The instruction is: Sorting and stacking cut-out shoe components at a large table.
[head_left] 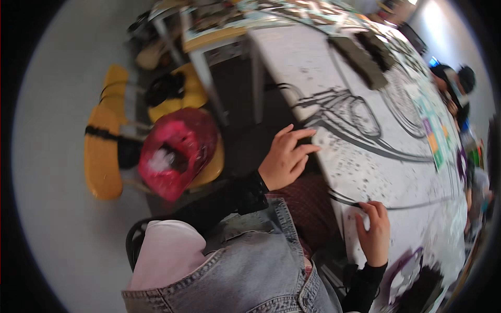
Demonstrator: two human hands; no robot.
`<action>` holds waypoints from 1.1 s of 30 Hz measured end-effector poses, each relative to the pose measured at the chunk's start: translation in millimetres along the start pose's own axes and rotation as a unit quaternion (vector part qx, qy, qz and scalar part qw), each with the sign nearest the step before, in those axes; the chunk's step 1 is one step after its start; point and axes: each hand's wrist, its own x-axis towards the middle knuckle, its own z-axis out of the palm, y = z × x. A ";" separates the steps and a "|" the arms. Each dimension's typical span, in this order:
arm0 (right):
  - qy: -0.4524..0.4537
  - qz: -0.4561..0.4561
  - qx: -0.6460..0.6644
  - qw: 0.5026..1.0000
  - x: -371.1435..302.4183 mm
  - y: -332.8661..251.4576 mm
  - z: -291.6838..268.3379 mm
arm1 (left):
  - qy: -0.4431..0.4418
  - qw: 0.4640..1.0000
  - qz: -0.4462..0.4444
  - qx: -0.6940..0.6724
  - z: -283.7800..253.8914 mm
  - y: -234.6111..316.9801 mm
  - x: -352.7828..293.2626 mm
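Note:
My left hand [287,159] is at the near edge of the white-covered table, fingers spread and nothing in them. Its fingertips reach the edge beside a dark line drawing [355,122]. Farther right, my right hand [374,232] is over the tabletop, thumb and fingers apart, with no object visible between them. A dark curved line runs under its fingertips. Dark specks dot the white sheet [347,167] between the two hands. Beyond the drawing lie brownish-grey blocks [359,61], apart from both hands.
A red plastic bag [201,141] sits on a yellow chair [104,156] at left. Another table [214,37] with many pieces adjoins at the back. A purple-edged item [399,271] and a dark object [425,289] lie lower right. A person in a dark cap [466,78] is at far right.

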 end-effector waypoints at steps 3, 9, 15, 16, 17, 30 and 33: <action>-0.011 -0.032 -0.009 0.999 12.6 0.7 8.9 | 0.056 0.991 -0.124 -0.011 -28.1 -45.9 -45.5; 0.044 0.006 0.092 0.995 19.5 16.2 31.7 | 0.188 0.930 -0.307 0.082 -92.6 -143.7 -162.4; 0.031 0.034 0.082 0.996 16.5 18.4 30.7 | 0.394 0.791 -0.418 0.210 -130.6 -220.8 -237.2; 0.030 0.030 0.082 0.996 19.0 15.9 30.0 | 0.277 0.762 -0.559 0.176 -135.2 -253.7 -276.8; 0.029 0.023 0.085 0.996 21.5 15.0 30.6 | 0.148 0.707 -0.679 0.131 -133.4 -275.7 -301.8; 0.045 0.030 0.107 0.993 18.0 18.4 34.9 | 0.291 0.781 -0.377 -0.404 -118.4 -223.6 -110.1; 0.049 0.048 0.108 0.992 15.8 15.0 33.5 | 0.208 0.765 -0.539 -0.284 -155.9 -224.4 -109.6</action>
